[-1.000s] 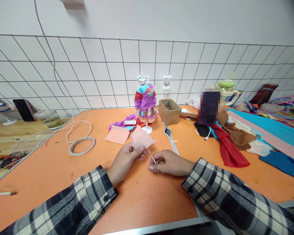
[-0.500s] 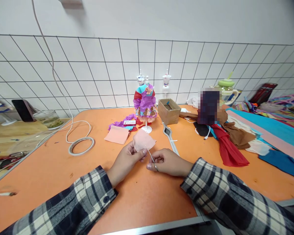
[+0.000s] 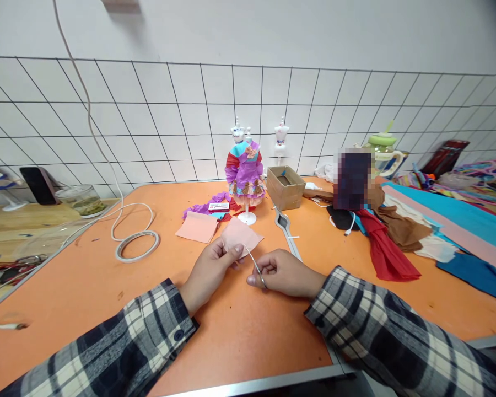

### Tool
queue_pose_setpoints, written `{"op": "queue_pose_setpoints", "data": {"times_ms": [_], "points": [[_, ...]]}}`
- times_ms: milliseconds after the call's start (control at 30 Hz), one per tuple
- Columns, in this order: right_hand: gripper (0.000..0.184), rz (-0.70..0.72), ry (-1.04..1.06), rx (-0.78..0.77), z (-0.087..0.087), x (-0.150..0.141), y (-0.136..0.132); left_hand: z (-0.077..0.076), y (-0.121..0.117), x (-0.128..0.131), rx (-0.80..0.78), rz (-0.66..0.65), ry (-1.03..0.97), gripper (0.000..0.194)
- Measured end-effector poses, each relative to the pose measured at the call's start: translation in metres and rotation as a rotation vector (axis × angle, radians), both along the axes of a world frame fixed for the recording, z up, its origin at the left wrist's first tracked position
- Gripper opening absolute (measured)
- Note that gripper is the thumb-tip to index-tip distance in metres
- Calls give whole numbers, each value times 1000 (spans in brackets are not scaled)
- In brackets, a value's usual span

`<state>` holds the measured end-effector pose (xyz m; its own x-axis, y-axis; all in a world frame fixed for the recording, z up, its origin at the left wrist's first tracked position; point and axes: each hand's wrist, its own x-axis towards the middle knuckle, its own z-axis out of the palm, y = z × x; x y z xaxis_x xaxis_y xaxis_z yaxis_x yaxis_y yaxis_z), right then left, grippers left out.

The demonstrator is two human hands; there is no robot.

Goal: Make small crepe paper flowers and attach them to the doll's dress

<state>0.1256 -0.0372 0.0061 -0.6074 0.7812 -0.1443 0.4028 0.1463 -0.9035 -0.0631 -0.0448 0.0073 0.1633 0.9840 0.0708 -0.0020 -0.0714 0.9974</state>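
Observation:
My left hand (image 3: 210, 271) pinches a small piece of pale pink paper (image 3: 243, 236), thumb on top, above the orange table. In my right hand (image 3: 279, 273) is a slim pair of metal scissors (image 3: 254, 261), its fingers closed round the handles. The blades reach up and left to the paper's lower edge by my left thumb. Behind the paper, to the left, lies a folded stack of the same pink paper (image 3: 197, 227). Beyond it stands a small dress form (image 3: 244, 171) wearing a purple, red and turquoise paper dress.
A cardboard box (image 3: 285, 188) stands right of the dressed form. A tape roll (image 3: 137, 246) and white cable lie to the left. Purple scraps (image 3: 196, 210) sit by a small box (image 3: 219, 207). Red paper (image 3: 382, 248) and other coloured sheets are heaped at the right.
My left hand has shifted slightly left, and the pink paper has turned flatter between its fingers. More of the scissor blades shows now. My right hand has barely moved.

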Motion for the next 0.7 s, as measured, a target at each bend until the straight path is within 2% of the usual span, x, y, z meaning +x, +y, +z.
{"op": "queue_pose_setpoints", "data": {"times_ms": [200,467,700], "points": [[32,48,68,-23,5,0,-2,-2,1,1,17,-54,12,27],[36,5,59,-54,4,-1,-2,-6,4,-1,61,-21,73,26],[34,-2,52,-61,5,-2,-4,-2,2,0,46,-39,54,27]]}}
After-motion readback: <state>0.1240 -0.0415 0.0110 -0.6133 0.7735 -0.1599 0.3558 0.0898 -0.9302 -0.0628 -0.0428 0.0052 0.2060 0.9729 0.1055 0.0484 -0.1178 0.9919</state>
